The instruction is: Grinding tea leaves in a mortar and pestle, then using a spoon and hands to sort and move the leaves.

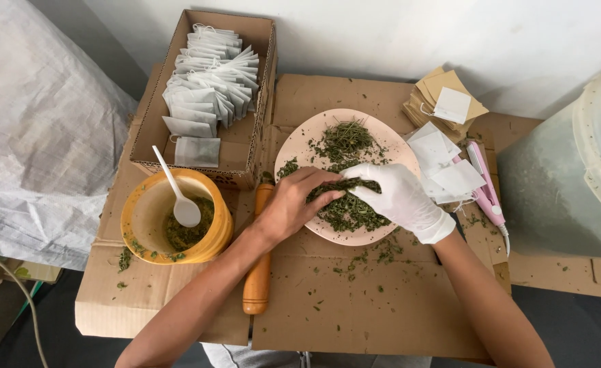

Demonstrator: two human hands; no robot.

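Dry, shredded green herbs (347, 212) are pinched between the bare left hand (292, 204) and gloved right hand (397, 197), both curled shut, above the pink plate (300, 140) beneath.

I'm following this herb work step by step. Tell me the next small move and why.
Probably lift the pinched clump clear of the plate. Both the bare left hand and gloved right hand meet on a bunch of dried herbs above the pile, and empty bags lie just right of the plate.
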